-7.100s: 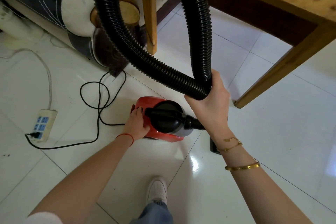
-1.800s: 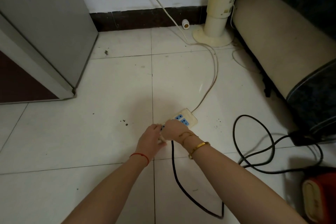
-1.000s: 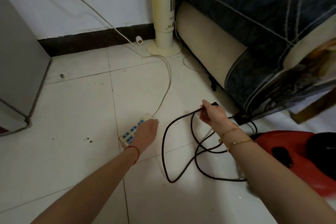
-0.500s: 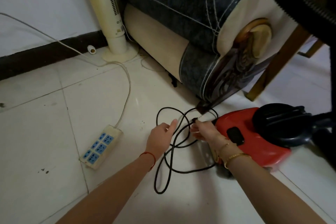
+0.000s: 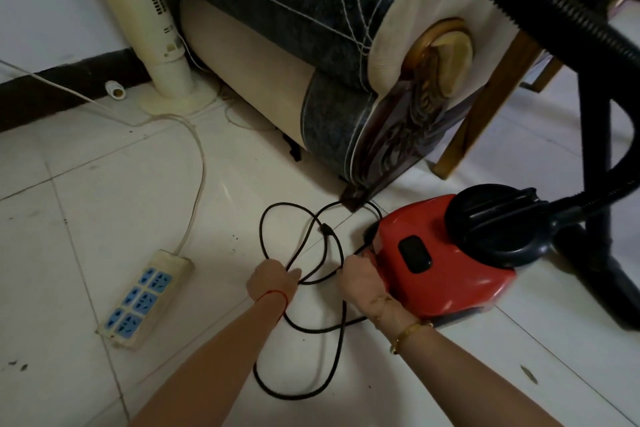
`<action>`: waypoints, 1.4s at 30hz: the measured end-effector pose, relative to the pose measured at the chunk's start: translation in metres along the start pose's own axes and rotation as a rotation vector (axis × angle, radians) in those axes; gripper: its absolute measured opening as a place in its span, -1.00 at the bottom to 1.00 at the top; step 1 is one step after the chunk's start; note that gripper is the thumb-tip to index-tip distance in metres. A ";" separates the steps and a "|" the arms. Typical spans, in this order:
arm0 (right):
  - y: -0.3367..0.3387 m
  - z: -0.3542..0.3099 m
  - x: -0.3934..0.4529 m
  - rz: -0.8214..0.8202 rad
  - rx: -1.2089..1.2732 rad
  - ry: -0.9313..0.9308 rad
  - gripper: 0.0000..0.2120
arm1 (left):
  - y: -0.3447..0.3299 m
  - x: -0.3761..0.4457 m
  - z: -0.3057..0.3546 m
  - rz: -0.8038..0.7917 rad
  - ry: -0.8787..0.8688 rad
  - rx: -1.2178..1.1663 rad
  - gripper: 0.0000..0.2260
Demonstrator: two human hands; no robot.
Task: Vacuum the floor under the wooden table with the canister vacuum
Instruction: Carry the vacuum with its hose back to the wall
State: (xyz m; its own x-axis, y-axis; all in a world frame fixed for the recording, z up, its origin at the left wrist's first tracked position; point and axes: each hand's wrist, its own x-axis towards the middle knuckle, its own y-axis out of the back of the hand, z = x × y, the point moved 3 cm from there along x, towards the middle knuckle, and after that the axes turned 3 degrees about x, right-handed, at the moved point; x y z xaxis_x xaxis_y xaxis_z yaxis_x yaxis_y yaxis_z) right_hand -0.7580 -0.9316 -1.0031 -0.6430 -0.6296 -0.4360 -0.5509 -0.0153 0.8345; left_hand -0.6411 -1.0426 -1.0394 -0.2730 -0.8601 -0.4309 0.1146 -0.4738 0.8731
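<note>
Left hand (image 5: 273, 279) fingers closed round the black power cord (image 5: 313, 246), right hand (image 5: 360, 279) pinching it beside the red canister vacuum (image 5: 446, 274), apparently gathering loose loops

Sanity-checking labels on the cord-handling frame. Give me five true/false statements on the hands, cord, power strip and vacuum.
1. The left hand grips a loop of the black power cord. True.
2. The cord is plugged into the power strip. False: no plug sits in its visible sockets; the cord lies coiled on the floor.
3. The right hand is at the rear of the red canister vacuum. True.
4. The vacuum stands on the wooden table. False: it stands on the tiled floor.
5. The power strip lies right of the vacuum. False: it lies left, beyond the cord.
</note>
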 end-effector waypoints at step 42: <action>0.057 -0.036 -0.020 -0.020 0.704 0.120 -0.71 | 0.087 -0.042 0.071 -0.383 -0.043 -0.788 -0.89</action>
State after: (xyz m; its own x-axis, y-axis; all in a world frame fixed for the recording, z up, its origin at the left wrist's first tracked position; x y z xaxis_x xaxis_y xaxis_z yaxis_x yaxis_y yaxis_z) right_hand -0.7571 -0.9483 -0.9350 -0.5888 -0.7160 -0.3750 -0.8004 0.4521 0.3936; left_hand -0.6875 -1.0348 -0.9290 -0.4621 -0.6150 -0.6389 0.6300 -0.7347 0.2515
